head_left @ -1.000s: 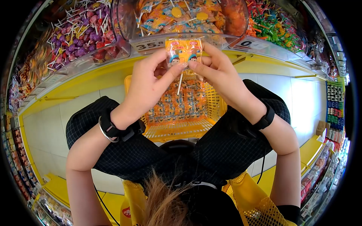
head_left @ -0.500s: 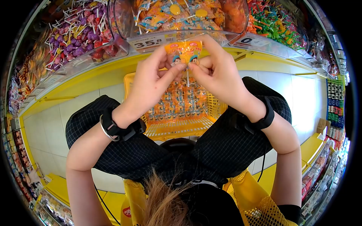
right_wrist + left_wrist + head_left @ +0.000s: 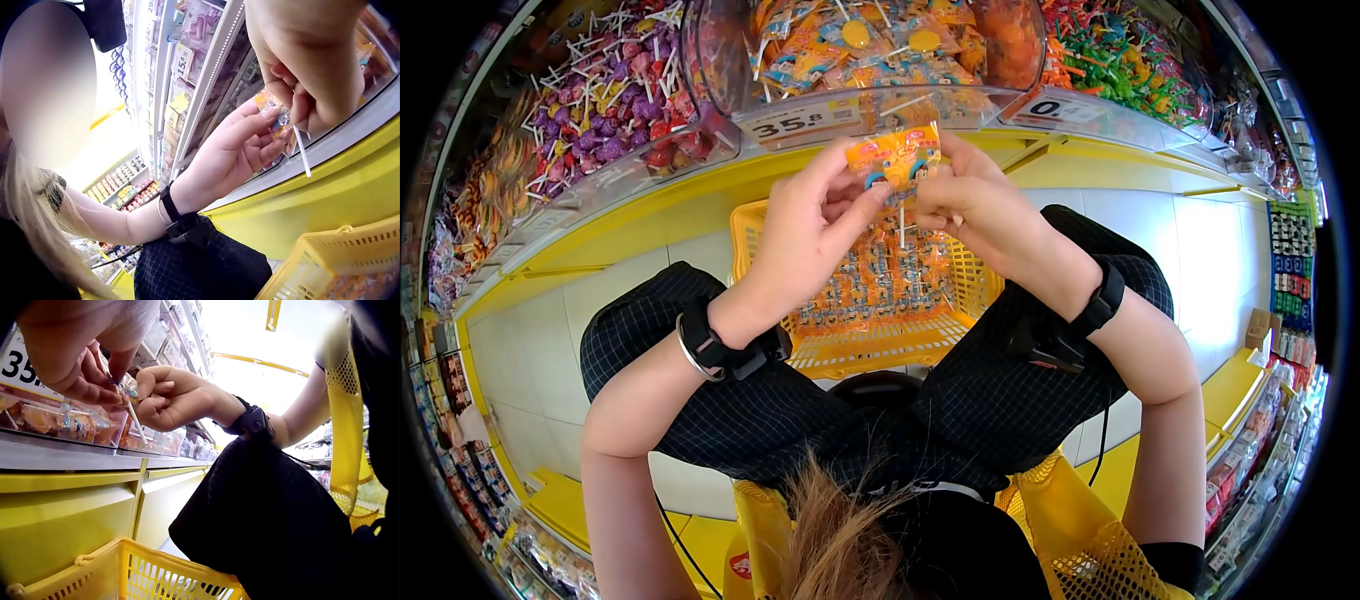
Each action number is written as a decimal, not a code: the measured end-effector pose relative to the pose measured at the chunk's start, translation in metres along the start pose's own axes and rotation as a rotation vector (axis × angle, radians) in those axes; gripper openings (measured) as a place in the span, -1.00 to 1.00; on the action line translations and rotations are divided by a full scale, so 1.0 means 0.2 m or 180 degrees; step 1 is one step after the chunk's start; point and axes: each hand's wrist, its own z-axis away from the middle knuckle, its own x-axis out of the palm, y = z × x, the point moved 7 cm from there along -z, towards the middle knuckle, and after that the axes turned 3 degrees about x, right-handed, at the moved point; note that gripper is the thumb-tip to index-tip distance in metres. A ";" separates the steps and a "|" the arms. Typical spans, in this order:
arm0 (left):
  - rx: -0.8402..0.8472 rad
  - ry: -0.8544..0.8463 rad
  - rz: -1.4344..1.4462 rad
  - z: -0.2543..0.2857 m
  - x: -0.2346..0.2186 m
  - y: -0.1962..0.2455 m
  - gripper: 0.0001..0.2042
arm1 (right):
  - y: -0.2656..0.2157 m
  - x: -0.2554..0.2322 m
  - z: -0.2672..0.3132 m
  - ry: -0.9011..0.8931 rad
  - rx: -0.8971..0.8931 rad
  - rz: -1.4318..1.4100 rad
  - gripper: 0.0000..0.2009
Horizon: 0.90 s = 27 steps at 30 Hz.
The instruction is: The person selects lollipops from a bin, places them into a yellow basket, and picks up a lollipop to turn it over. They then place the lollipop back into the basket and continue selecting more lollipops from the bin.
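Observation:
Both hands hold one orange-wrapped lollipop [image 3: 895,158] up in front of the candy bins. My left hand [image 3: 825,215] pinches the wrapper's left edge between thumb and fingers. My right hand [image 3: 965,195] pinches its right edge. The white stick [image 3: 901,226] hangs down between the hands. The left wrist view shows the lollipop stick [image 3: 135,422] below my left hand [image 3: 94,369], with my right hand [image 3: 172,397] beside it. The right wrist view shows my right hand [image 3: 309,75] gripping the wrapper [image 3: 278,119] and my left hand [image 3: 237,150] meeting it.
A yellow basket [image 3: 870,345] below the hands holds several similar orange lollipops. Clear bins on the yellow shelf hold orange lollipops [image 3: 870,45], purple and red lollipops [image 3: 615,95] and green candy [image 3: 1130,65]. A price tag [image 3: 795,120] sits on the bin front. Shelves line both sides.
The lollipop has tilted slightly and shifted a little right and down; the hands stay pinched on its wrapper. The head view has moved slightly.

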 end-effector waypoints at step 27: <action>-0.0027 0.0687 0.0318 0.01 -0.09 -0.04 -0.75 | 0.01 0.00 -0.04 0.0083 -0.0124 0.0815 -0.65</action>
